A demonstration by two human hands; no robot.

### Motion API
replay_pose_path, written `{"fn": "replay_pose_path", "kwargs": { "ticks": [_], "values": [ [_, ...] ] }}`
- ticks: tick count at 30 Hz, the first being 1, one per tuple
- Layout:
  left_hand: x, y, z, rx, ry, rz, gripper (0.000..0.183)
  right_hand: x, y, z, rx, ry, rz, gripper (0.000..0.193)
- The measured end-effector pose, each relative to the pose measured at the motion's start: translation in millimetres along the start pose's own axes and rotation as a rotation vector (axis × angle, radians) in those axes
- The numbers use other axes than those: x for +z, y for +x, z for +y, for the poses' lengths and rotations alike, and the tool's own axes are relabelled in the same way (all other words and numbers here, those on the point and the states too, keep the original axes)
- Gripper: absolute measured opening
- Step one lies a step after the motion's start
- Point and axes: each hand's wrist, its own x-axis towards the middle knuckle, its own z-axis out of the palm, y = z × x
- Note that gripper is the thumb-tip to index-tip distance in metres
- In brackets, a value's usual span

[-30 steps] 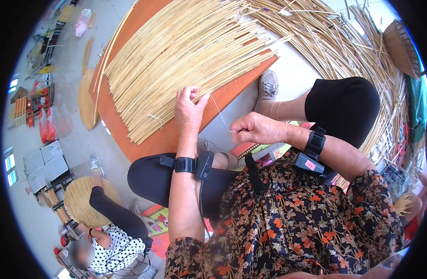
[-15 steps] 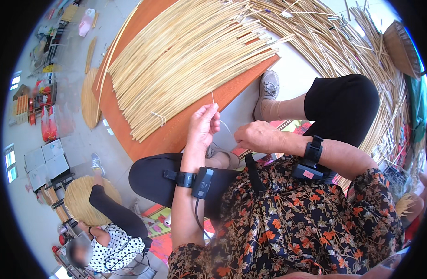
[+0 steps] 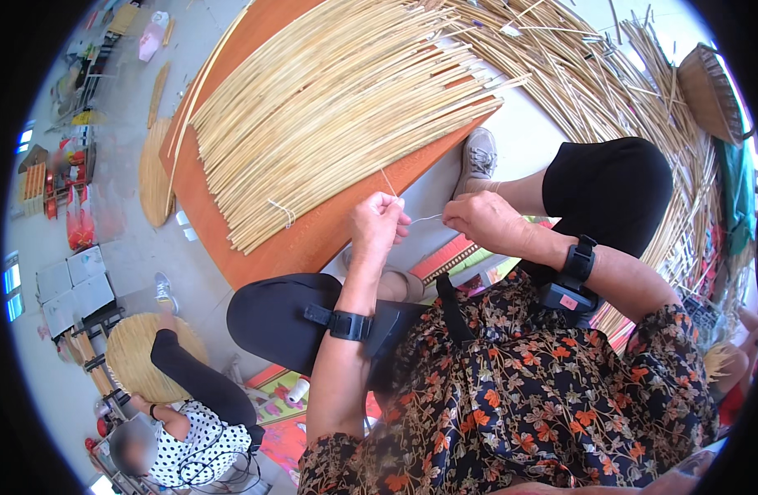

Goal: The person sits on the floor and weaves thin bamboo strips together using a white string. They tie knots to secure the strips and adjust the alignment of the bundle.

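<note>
Left hand (image 3: 379,224): the grip is narrow, thumb and fingers pinched together on a thin white string (image 3: 429,218). The palm side is partly hidden. Right hand (image 3: 484,221): the grip is closed on the same string, with the fingers curled and the knuckles facing up. A short span of string crosses the gap between the two hands. From the left hand, the string also runs up to the near edge of a row of stalks (image 3: 329,124).

The stalks are long, straw-coloured and laid side by side on an orange-brown surface (image 3: 292,260), their ends uneven. A loop of white string (image 3: 282,213) lies near their lower-left ends. Both hands are in front of the surface, clear of the stalks.

Each forearm carries a black wristband, left (image 3: 350,326) and right (image 3: 579,262). A white spool (image 3: 297,391) is beside the left forearm, above a colourful mat (image 3: 280,437).

To the right of the surface, loose stalks (image 3: 593,91) lie heaped on the floor, with a woven basket (image 3: 713,92) and a green cloth (image 3: 735,198) beyond. At lower left, a co-worker (image 3: 199,441) in a spotted top sits beside a round straw-coloured disc (image 3: 148,359).
</note>
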Motion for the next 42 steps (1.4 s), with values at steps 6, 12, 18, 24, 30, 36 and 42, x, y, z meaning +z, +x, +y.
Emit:
{"fn": "replay_pose_path", "kwargs": {
  "ticks": [6, 12, 18, 24, 30, 36, 42],
  "values": [
    [-1.4, -5.1, -6.8, -0.042, -0.17, -0.054, 0.017, -12.0, 6.0, -13.8, 0.006, 0.074, 0.213, 0.012],
    [-3.2, -13.8, -2.9, -0.076, -0.273, -0.069, 0.017, -14.3, 12.0, -10.0, 0.145, 0.302, 0.243, 0.012],
    [2.5, -28.6, -11.7, -0.127, -0.453, -0.08, 0.016, -6.0, 15.6, -15.7, 0.296, 0.526, 0.166, 0.01],
    [12.3, -43.4, -21.9, -0.106, -0.622, -0.113, 0.016, 8.1, 14.2, -12.3, 0.321, 0.848, 0.135, 0.007],
    [18.2, -55.8, -15.3, -0.059, -0.704, -0.175, 0.018, 5.8, 9.9, -16.5, 0.345, 1.072, 0.241, 0.011],
    [24.8, -50.7, -23.0, -0.025, -0.737, -0.22, 0.012, 13.2, 10.2, -18.2, 0.324, 1.026, 0.223, 0.014],
    [12.1, -40.5, -30.7, 0.037, -0.631, -0.141, 0.016, -46.9, -35.8, -33.7, 0.144, 0.821, 0.407, 0.025]
  ]
}}
